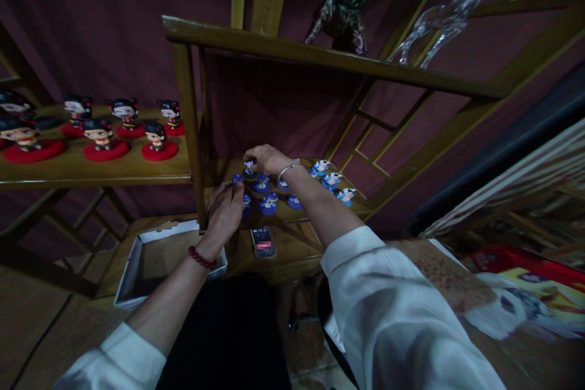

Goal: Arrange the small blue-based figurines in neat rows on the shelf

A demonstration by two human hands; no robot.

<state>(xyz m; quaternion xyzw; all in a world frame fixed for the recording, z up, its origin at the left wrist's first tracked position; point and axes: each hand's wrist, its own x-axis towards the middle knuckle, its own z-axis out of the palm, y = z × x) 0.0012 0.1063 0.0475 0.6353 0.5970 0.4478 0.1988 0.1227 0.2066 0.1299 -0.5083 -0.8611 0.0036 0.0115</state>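
Observation:
My right hand [267, 159] reaches to the back of the low shelf, its fingers pinched on a small figurine [248, 169] with a dark base. My left hand [225, 207], curled by the shelf's left post, has its fingertips against a figurine with a purple base [236, 179]; the fingers hide part of it. Around both hands stand several similar purple-based figurines [267, 203] in rows. Blue-and-white figurines [331, 180] line the right side, beyond my right forearm, which covers part of the group.
An open shallow box [159, 256] lies at lower left, and a phone [264, 242] lies in front of the figurines. Red-based dolls [98, 139] fill the left shelf. Above, a wooden shelf edge [292, 52] bears a dark green statue [350, 0] and a clear glass animal [448, 12].

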